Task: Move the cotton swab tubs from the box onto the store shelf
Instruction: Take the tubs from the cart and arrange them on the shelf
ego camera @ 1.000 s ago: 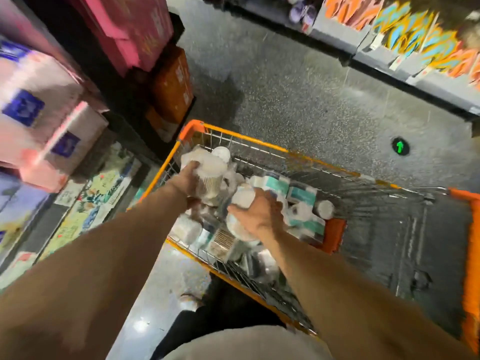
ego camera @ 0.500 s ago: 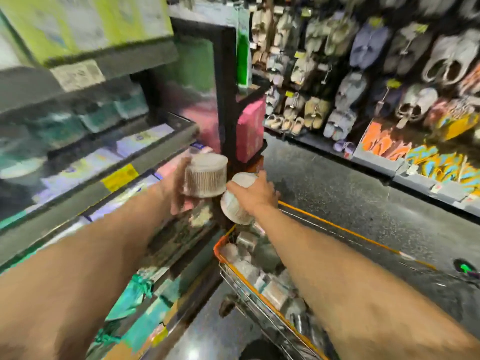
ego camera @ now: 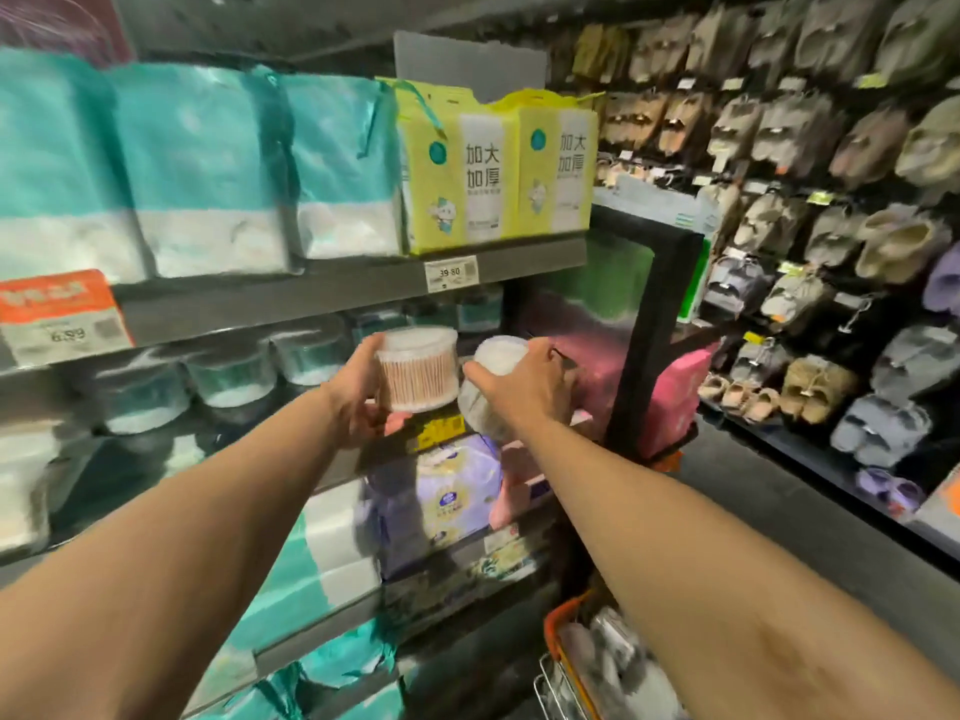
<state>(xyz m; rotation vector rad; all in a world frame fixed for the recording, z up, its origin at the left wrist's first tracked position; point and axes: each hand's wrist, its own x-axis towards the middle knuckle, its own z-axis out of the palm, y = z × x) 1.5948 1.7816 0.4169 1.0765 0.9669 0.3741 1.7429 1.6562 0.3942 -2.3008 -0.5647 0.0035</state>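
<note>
Fingers are clamped on two tubs: cotton swab tub [ego camera: 415,374] in the left hand [ego camera: 353,397], second tub [ego camera: 497,356] in the right hand [ego camera: 530,392], both held just below the shelf edge [ego camera: 337,298]; room behind seems free, though blurred.

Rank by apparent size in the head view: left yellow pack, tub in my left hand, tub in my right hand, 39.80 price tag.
Largest: left yellow pack.
Then the tub in the left hand and the tub in the right hand: similar, the second partly covered, so no ranking.
Smallest: 39.80 price tag.
</note>
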